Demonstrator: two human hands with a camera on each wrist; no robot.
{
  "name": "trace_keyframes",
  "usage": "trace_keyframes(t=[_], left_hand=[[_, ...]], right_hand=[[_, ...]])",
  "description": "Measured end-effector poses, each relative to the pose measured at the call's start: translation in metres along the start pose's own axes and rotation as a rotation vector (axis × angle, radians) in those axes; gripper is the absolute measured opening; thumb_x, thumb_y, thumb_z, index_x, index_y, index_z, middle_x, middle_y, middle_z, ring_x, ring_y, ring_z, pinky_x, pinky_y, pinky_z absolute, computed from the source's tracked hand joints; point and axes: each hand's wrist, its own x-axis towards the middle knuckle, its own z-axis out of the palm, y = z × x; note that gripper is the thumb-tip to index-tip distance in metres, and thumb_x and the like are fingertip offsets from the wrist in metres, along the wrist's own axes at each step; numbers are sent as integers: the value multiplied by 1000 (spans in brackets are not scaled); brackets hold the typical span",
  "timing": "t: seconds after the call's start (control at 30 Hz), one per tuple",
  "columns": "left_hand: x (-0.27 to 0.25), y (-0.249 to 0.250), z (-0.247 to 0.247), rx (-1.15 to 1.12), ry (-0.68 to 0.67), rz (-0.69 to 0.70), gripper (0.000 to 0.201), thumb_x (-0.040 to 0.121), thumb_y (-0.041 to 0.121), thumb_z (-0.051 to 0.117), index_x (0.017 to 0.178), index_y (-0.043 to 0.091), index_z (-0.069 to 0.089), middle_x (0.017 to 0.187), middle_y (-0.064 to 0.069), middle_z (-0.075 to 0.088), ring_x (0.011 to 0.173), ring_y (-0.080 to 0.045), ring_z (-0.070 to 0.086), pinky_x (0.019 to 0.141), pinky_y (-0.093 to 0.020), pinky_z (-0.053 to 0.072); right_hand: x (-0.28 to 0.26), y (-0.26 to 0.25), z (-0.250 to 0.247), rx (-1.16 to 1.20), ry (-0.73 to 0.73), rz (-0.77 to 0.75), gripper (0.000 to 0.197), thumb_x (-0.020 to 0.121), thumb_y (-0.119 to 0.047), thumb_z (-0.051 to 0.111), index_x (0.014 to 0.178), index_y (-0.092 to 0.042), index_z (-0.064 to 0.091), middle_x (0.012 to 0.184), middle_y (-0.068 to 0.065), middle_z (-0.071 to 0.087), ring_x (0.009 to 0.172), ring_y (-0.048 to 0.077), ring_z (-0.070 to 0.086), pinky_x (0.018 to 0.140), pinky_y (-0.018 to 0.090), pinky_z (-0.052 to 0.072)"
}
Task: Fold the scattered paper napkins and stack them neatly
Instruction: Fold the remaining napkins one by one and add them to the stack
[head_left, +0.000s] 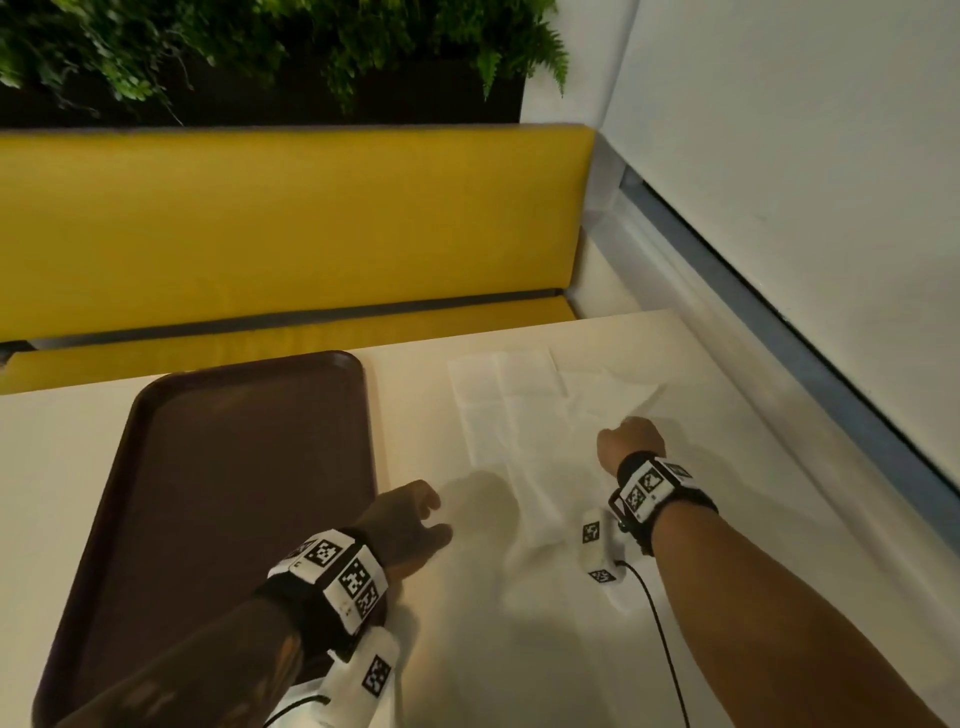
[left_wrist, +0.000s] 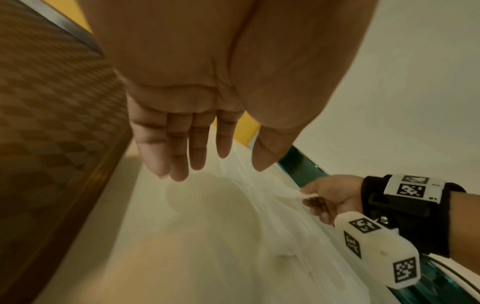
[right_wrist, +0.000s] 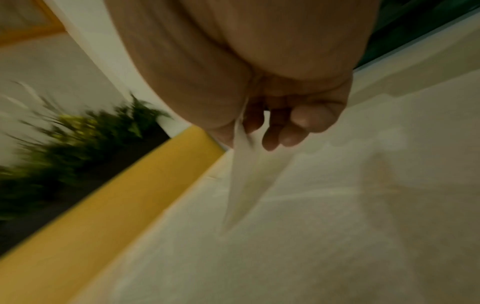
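A thin white paper napkin (head_left: 511, 410) lies unfolded on the cream table (head_left: 519, 649), right of the tray. My right hand (head_left: 631, 439) pinches the napkin's right edge between thumb and fingers and lifts it off the table; the raised paper (right_wrist: 244, 164) hangs from the pinch, and the same corner (left_wrist: 307, 195) shows in the left wrist view. My left hand (head_left: 415, 525) hovers over the napkin's near left part with straight, relaxed fingers (left_wrist: 182, 156), holding nothing.
A dark brown tray (head_left: 234, 493) lies at the left of the table. Beyond the table stands a yellow bench (head_left: 291, 223) with plants (head_left: 260, 47) behind it. A white wall (head_left: 805, 156) with a dark strip runs along the right side.
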Motion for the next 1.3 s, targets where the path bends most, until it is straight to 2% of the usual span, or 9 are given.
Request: trace_keyframes(t=[0.1, 0.17, 0.33, 0.5, 0.77, 0.87, 0.97, 1.1, 1.3], left_hand=[[-4, 15, -5, -38, 71, 113, 30, 88, 34, 61, 114, 20, 55, 110, 7, 57, 92, -9, 56, 75, -20, 44], [-8, 28, -10, -78, 102, 214, 29, 90, 34, 58, 116, 20, 54, 110, 9, 57, 98, -8, 56, 78, -19, 44], [-21, 55, -33, -400, 148, 267, 26, 96, 37, 47, 110, 17, 56, 103, 4, 61, 99, -18, 59, 86, -35, 51], [-41, 66, -49, -866, -50, 220, 48, 84, 49, 50, 111, 12, 62, 107, -11, 68, 99, -27, 66, 88, -41, 54], [-44, 52, -52, -1042, 32, 72, 16, 81, 12, 60, 87, -2, 65, 87, -25, 61, 78, -32, 58, 75, -42, 45], [-46, 45, -57, -1087, 87, 64, 17, 80, 3, 61, 96, -2, 65, 92, -29, 64, 80, -35, 61, 72, -42, 48], [-47, 39, -64, -1101, 105, 107, 21, 84, 3, 61, 105, 3, 64, 102, -21, 70, 87, -36, 65, 75, -45, 54], [-52, 37, -71, -1164, 90, 180, 34, 80, 8, 64, 113, 1, 58, 108, -21, 68, 88, -33, 66, 81, -49, 54], [-57, 34, -70, -917, 166, 227, 25, 86, 23, 64, 109, 12, 64, 106, -11, 71, 95, -32, 69, 84, -51, 55]], right_hand=[[-32, -17, -1, 68, 28, -224, 21, 89, -15, 50, 72, -7, 42, 73, 11, 44, 63, 22, 40, 59, 33, 33], [-60, -22, -3, 99, 11, -386, 31, 85, -13, 53, 67, -12, 28, 65, 5, 28, 57, 18, 25, 54, 32, 23], [-127, -31, -16, 122, -78, -759, 16, 83, -16, 58, 73, -10, 48, 66, 1, 47, 61, 12, 41, 57, 25, 37], [-165, -27, -9, -88, -45, -1222, 17, 81, -13, 68, 97, -10, 64, 94, 1, 67, 81, 16, 61, 67, 28, 55], [-187, -38, 13, -155, -105, -1433, 19, 86, -27, 64, 96, -12, 66, 93, 1, 65, 90, 15, 58, 77, 26, 54], [-185, -34, 6, 55, -117, -1316, 44, 85, -54, 59, 98, -13, 66, 109, -2, 65, 103, 5, 56, 86, 12, 45], [-170, -27, -3, 330, 97, -919, 47, 87, -61, 48, 95, -17, 60, 98, -5, 63, 94, 11, 59, 79, 25, 50], [-157, -34, -1, 651, -527, -314, 49, 95, -53, 40, 105, -8, 57, 93, 18, 66, 88, 30, 62, 73, 42, 47], [-158, -43, 5, 779, -676, -462, 35, 88, -29, 62, 110, -2, 60, 111, 37, 54, 90, 39, 55, 74, 49, 42]])
